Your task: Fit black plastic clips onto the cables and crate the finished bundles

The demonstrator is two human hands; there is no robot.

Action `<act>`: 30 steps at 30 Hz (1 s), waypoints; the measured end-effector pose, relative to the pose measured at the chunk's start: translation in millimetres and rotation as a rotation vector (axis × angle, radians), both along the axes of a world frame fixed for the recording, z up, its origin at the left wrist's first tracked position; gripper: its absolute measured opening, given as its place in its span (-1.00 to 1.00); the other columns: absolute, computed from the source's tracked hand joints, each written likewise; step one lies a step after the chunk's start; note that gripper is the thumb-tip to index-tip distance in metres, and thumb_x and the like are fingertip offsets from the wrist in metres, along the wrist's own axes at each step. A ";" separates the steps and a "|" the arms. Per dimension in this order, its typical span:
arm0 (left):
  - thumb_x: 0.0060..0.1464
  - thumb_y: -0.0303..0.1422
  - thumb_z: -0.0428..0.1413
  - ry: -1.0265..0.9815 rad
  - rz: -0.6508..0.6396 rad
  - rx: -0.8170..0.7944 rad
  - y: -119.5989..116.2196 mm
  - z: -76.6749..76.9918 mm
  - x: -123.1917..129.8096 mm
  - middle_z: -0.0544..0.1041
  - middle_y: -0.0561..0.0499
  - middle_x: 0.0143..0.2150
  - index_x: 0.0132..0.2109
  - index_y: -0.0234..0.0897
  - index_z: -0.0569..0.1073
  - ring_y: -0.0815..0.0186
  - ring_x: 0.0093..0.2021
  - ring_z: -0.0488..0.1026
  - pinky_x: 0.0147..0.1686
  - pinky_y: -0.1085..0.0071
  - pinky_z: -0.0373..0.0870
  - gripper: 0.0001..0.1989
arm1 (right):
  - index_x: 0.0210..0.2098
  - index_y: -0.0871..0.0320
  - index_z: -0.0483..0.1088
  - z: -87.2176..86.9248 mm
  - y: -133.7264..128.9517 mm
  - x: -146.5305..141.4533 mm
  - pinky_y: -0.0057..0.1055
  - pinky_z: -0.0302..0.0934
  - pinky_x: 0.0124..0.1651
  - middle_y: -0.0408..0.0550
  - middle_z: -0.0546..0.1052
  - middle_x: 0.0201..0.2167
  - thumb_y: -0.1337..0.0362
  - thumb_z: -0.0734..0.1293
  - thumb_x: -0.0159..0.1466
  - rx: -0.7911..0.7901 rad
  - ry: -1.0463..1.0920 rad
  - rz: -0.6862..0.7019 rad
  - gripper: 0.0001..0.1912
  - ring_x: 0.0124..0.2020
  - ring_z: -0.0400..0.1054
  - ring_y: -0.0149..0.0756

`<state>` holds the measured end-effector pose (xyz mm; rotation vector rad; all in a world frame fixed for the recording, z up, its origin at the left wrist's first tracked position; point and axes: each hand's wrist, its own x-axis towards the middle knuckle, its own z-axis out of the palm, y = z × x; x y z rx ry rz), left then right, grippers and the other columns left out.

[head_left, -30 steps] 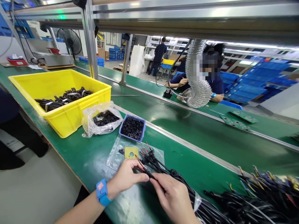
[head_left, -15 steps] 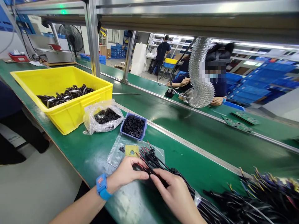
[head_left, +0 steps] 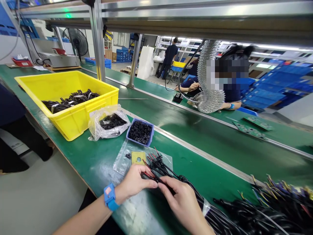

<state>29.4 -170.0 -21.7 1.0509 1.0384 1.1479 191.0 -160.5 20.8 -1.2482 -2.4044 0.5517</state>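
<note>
My left hand (head_left: 137,179), with a blue wrist strap (head_left: 110,196) behind it, pinches the end of a black cable (head_left: 159,180) near its red wire. Close against it, my right hand (head_left: 182,199) grips the same cable a little further back. A small black part seems to sit between the fingertips, too covered to make out. Beyond the hands, more cable ends (head_left: 157,160) with red tips lie on a clear plastic bag (head_left: 119,160). A yellowish square plate with a round hole (head_left: 135,157) and a loose black piece (head_left: 128,156) rest on that bag.
A blue tray (head_left: 152,134) and an open plastic bag (head_left: 94,129) hold small black parts. The yellow bin (head_left: 66,125) contains bundled black cables. More cables with coloured wire ends (head_left: 281,199) lie at right. Across the bench, a person sits behind a silver duct (head_left: 207,75).
Both hands stay almost in place on the cable; the left has shifted very slightly to the right. The view moved a little, and the person across the bench leaned and shifted an arm.
</note>
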 end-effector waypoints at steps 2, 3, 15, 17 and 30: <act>-0.27 -0.47 0.26 0.031 -0.011 0.017 -0.1 0.4 1.0 0.55 0.00 -0.44 -0.44 -0.39 0.51 0.31 -0.39 0.44 -0.32 0.43 0.35 -0.86 | -0.43 0.10 0.42 -1.0 0.2 -0.3 -0.44 0.24 -0.49 -0.11 0.54 -0.50 0.23 0.12 0.26 0.022 0.000 0.005 -0.72 -0.49 0.43 -0.26; -0.25 -0.46 0.26 0.056 -0.026 0.033 0.3 1.3 0.1 0.55 -0.01 -0.43 -0.43 -0.39 0.51 0.30 -0.37 0.44 -0.31 0.42 0.35 -0.87 | -0.42 0.09 0.42 -1.7 0.7 -0.1 -0.44 0.25 -0.49 -0.11 0.54 -0.50 0.24 0.12 0.26 0.041 0.001 0.005 -0.72 -0.49 0.44 -0.26; 0.02 -0.55 0.05 1.053 0.050 0.330 18.1 0.1 -83.3 0.47 -0.03 -0.18 -0.19 -0.24 0.48 0.22 -0.12 0.35 -0.07 0.30 0.26 -0.77 | -0.34 0.14 0.33 -13.3 11.8 -1.5 -0.42 0.19 -0.56 -0.07 0.45 -0.48 0.23 0.00 0.33 0.550 -0.205 -0.204 -0.68 -0.50 0.38 -0.27; 0.07 -0.52 0.03 1.126 0.035 0.322 18.5 -4.1 -82.3 0.48 -0.03 -0.22 -0.21 -0.25 0.49 0.23 -0.15 0.36 -0.10 0.33 0.27 -0.81 | -0.33 0.13 0.33 -14.6 9.8 -3.7 -0.44 0.21 -0.51 -0.08 0.45 -0.46 0.24 0.01 0.33 0.535 -0.188 -0.157 -0.69 -0.46 0.39 -0.30; 0.17 -0.44 -0.07 1.127 0.026 0.340 26.6 1.1 -86.4 0.47 -0.01 -0.26 -0.22 -0.23 0.47 0.26 -0.19 0.33 -0.14 0.37 0.26 -0.79 | -0.31 0.13 0.36 -15.9 6.7 -5.4 -0.48 0.23 -0.48 -0.07 0.48 -0.42 0.26 0.06 0.32 0.453 -0.102 -0.098 -0.73 -0.48 0.40 -0.34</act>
